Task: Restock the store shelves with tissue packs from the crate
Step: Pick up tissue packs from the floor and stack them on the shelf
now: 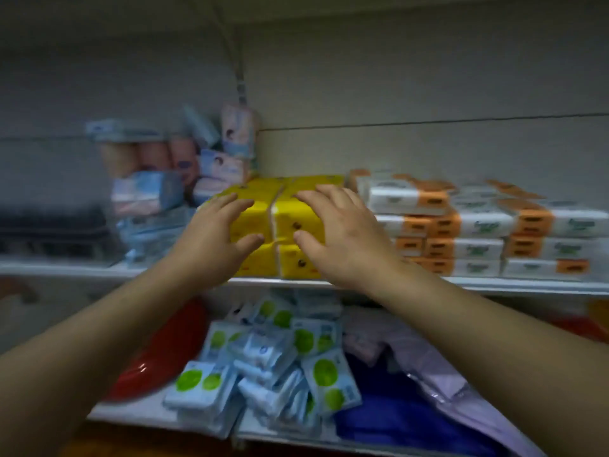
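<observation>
Yellow tissue packs (pixel 290 222) stand stacked in the middle of the upper white shelf (pixel 494 285). My left hand (pixel 214 235) is spread against the left yellow stack, fingers straight, thumb low on its front. My right hand (pixel 339 232) lies spread over the right yellow stack in the same way. Neither hand curls round a pack. The crate is out of view.
White and orange tissue packs (pixel 478 225) fill the shelf to the right. Pink and blue packs (pixel 184 173) are piled to the left. On the lower shelf lie small green-dotted packs (pixel 273 361), a red bowl (pixel 164 354) and blue and lilac bags (pixel 412 410).
</observation>
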{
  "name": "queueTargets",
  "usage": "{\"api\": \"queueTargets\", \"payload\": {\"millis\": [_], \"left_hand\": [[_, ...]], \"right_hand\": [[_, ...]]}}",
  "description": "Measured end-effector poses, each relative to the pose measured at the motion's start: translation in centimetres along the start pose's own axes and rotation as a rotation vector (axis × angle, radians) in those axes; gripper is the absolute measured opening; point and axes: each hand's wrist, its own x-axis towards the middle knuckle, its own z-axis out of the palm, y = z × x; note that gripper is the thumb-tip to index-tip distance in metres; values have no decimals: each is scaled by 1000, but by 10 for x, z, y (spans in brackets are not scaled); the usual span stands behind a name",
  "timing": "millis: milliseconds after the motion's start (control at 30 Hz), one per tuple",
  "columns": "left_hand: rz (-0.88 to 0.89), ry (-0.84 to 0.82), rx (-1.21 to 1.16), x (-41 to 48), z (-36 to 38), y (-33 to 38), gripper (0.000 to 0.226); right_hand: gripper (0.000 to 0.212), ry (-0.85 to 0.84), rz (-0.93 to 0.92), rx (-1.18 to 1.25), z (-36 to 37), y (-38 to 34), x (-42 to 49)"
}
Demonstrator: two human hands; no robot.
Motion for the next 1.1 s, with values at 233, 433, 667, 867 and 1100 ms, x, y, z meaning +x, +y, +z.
{"api": "queueTargets", "payload": {"millis": [233, 433, 667, 867, 1100], "left_hand": [[-407, -180, -1, -148, -19, -144, 63], [-746, -274, -87, -274, -23, -227, 65], [-1119, -569, -69, -416, -4, -294, 66], [-1128, -671, -126, -466, 38, -319, 60], [-1137, -825, -75, -478, 78, -333, 68]], "right_hand": [[58, -360, -135, 165, 149, -124, -41], [56, -719, -132, 212, 262, -205, -109], [64, -1219, -60, 193, 365, -279, -219], [64, -1317, 396, 358, 414, -312, -307], [74, -1303, 1040, 674, 422, -308, -346]]}}
